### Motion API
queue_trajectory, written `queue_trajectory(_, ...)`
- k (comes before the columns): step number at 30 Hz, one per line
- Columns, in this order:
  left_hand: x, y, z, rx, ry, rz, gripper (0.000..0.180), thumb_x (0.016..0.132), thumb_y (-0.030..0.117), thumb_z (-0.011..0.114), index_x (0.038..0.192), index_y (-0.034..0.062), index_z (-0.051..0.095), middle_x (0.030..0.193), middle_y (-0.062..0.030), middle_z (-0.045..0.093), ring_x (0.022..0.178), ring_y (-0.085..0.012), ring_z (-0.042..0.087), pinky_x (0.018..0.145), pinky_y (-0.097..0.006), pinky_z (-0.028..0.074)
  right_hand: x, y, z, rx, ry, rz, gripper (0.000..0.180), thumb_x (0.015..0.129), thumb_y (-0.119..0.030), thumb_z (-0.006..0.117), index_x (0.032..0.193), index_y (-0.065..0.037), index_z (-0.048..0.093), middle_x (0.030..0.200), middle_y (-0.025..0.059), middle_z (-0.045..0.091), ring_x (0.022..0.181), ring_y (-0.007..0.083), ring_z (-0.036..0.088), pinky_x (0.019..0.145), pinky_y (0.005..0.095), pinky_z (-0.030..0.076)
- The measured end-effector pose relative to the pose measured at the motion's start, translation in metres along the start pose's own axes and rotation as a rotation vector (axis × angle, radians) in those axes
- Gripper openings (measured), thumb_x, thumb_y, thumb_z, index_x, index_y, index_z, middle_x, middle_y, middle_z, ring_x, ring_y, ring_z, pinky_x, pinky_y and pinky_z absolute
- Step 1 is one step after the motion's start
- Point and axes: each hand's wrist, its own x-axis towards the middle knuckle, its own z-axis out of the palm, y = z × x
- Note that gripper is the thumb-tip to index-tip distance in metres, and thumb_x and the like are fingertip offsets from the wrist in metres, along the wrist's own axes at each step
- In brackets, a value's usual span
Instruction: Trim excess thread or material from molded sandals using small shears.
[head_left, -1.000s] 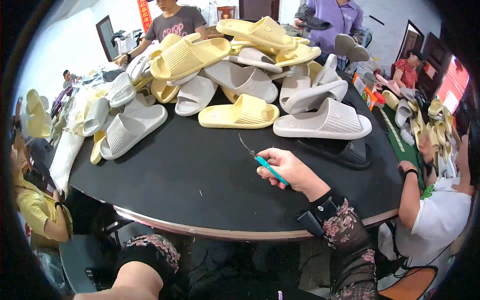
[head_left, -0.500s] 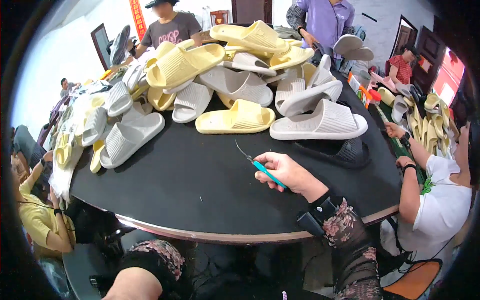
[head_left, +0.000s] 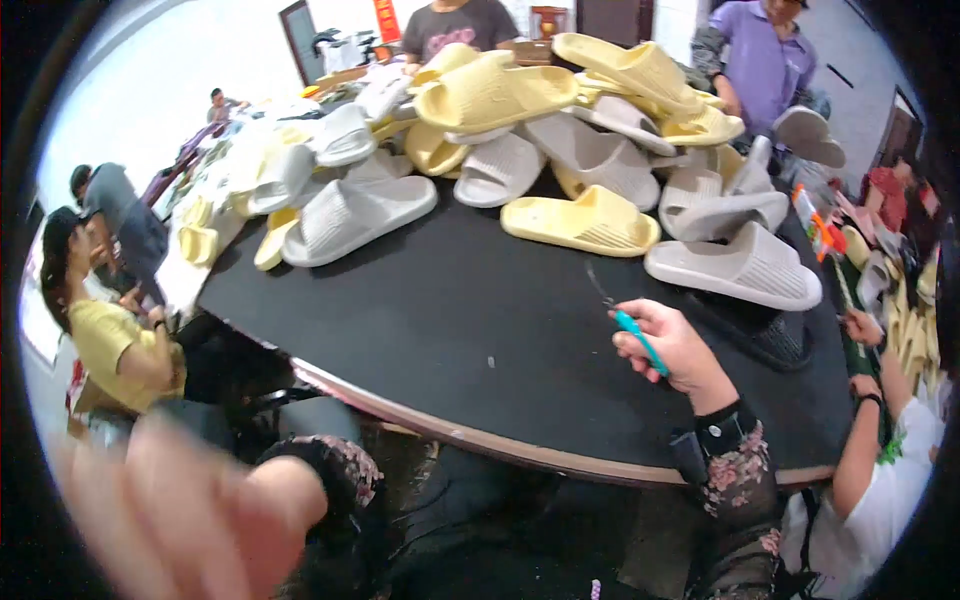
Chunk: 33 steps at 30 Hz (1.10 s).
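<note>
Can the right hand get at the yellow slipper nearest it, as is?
Likely yes: no other slipper lies between the right hand and the yellow slipper. The teal-handled curved-tip tool in that hand may make grasping awkward, though.

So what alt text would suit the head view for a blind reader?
A right hand holds a teal-handled tool with a thin curved tip over a black table, where ribbed yellow and grey slide sandals are piled. The blurred left hand is at lower left.
</note>
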Motion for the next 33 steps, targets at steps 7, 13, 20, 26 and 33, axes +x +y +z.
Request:
queue_trajectory(7,0.124,-0.149,-0.207,0.360,0.313,0.272,0.029,0.096,0.017,0.052,0.118,-0.0030,0.055,0.099,-0.0093,0.062,0.087,-0.0132,0.058,0.076,-0.027,0.047,0.000,0.001,0.000,0.002,0.021,0.016,0.047,0.081,-0.015,0.070,0.120,0.002,0.051,0.077,0.0030,0.060,0.054,0.0046,0.052,0.038,0.0171,0.038)
queue_trajectory(13,0.166,-0.184,-0.331,0.754,0.570,-0.119,0.030,0.092,0.020,0.054,0.111,-0.0015,0.057,0.088,-0.0020,0.056,0.075,-0.0097,0.050,0.063,-0.023,0.041,0.001,0.002,-0.001,0.036,0.005,0.005,0.046,0.080,-0.014,0.070,0.119,0.001,0.052,0.077,0.0040,0.060,0.053,0.0048,0.052,0.038,0.0167,0.039)
queue_trajectory(20,0.212,-0.219,-0.370,0.623,0.543,-0.416,0.012,0.086,0.019,0.054,0.090,0.0073,0.056,0.078,0.0001,0.050,0.061,-0.0115,0.044,0.051,-0.026,0.036,0.000,0.000,0.001,-0.012,0.017,0.030,0.049,0.080,-0.015,0.071,0.121,0.002,0.051,0.078,0.0049,0.062,0.055,0.0055,0.053,0.039,0.0172,0.039)
queue_trajectory(26,0.217,-0.235,-0.361,0.333,0.545,-0.446,0.010,0.088,0.016,0.053,0.093,0.0069,0.054,0.079,-0.0021,0.054,0.059,-0.0163,0.052,0.053,-0.031,0.045,-0.002,-0.001,0.002,-0.029,0.011,0.029,0.048,0.081,-0.016,0.071,0.121,0.002,0.051,0.077,0.0027,0.061,0.054,0.0048,0.052,0.040,0.0172,0.039)
queue_trajectory(33,0.213,-0.232,-0.339,0.269,0.271,-0.506,0.027,0.095,0.012,0.049,0.120,0.0036,0.042,0.107,-0.0146,0.058,0.092,-0.0273,0.061,0.077,-0.044,0.052,-0.003,-0.003,0.003,-0.037,-0.010,0.031,0.048,0.081,-0.017,0.071,0.121,0.001,0.052,0.076,0.0009,0.060,0.054,0.0041,0.051,0.040,0.0171,0.038)
